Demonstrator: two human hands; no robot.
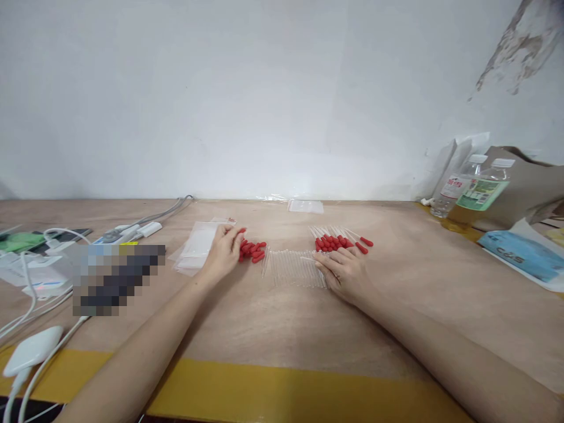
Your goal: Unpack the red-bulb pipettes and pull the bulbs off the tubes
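My left hand (225, 249) is closed with a small red handle (242, 231) between thumb and fingertips. Just beside it lies a pile of loose red handles (253, 251). My right hand (346, 270) pinches a thin clear stick (307, 258), whose tip points left above a row of similar clear sticks (295, 273) laid side by side. Beyond my right fingers rests a bunch of white-stemmed sticks with red handles (333, 242), their handles towards me. A couple of these, such as one red-handled stick (366, 241), lie apart at the bunch's right.
Clear plastic bags (194, 247) lie left of my left hand, and a white packet (306, 206) by the wall. Cables and a white charger (35, 351) take up the left side. Bottles (482, 191), a paper bag (529, 182) and a blue tissue pack (522, 254) stand or lie at right.
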